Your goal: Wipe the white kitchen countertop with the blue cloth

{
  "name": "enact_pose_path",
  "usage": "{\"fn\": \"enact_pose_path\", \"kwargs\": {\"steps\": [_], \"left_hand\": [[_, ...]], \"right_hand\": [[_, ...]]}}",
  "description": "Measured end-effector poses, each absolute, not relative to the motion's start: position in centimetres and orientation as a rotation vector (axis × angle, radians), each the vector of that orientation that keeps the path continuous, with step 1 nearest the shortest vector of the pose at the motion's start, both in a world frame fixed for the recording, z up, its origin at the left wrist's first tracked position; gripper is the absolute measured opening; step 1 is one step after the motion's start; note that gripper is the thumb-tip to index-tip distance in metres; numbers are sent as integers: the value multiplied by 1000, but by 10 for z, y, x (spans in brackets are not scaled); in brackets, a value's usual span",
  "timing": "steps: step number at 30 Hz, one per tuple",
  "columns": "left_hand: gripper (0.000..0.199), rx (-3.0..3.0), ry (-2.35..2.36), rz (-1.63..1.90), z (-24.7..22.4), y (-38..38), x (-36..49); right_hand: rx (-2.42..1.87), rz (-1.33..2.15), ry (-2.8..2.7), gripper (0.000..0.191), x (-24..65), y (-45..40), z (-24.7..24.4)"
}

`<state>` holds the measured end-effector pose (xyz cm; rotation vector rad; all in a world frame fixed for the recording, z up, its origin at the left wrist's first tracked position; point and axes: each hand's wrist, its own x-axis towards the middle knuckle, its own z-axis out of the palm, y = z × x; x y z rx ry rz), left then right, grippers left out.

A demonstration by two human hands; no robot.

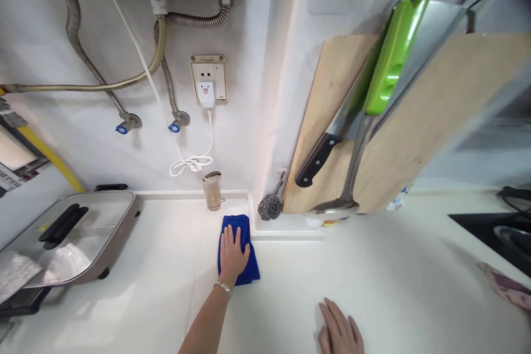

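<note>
My left hand [233,257] lies flat on a folded blue cloth [249,274], its fingers stretched out and the thumb apart. The cloth rests on the white countertop [286,298], close to the corner where the wall juts out. A bracelet [223,287] circles the left wrist. Farther right and nearer to me, my right hand [341,332] rests on the countertop with its fingers extended and nothing in it; its lower part is cut off by the frame edge. Just behind the cloth stands a small clear brownish container [213,192] against the wall.
An electric pan with a glass lid [68,232] stands at the left. A steel scrubber [270,207], a wooden cutting board [398,160], a black-handled knife [318,160] and a green-handled turner [394,61] hang at the wall. A black stove [493,232] is at right; a plugged outlet [208,78] sits above.
</note>
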<state>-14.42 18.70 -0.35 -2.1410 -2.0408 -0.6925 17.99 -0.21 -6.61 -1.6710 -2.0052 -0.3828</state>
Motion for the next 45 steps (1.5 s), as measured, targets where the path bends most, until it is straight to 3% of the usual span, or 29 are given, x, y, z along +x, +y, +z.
{"fn": "enact_pose_path", "kwargs": {"steps": [9, 15, 22, 33, 41, 45], "left_hand": [[70, -2274, -1915, -589, -11, 87, -117], [84, -2603, -1723, -573, -12, 19, -75], [87, -3102, -1445, -455, 11, -24, -49], [83, -3222, -1464, -356, 21, 15, -20], [77, -3180, -1432, -443, -1, 85, 23], [74, -3198, -1363, -440, -3, 116, 40]], "right_hand": [[-1723, -305, -1956, 47, 169, -6, -58], [-1763, -273, -1958, 46, 169, -5, -57], [-1724, -241, -1944, 53, 171, -6, -65], [-1592, 66, -1610, 56, 181, -11, -71], [-1482, -141, -1751, 63, 175, -18, -49], [-1443, -121, -1739, 56, 176, -16, -51]]}}
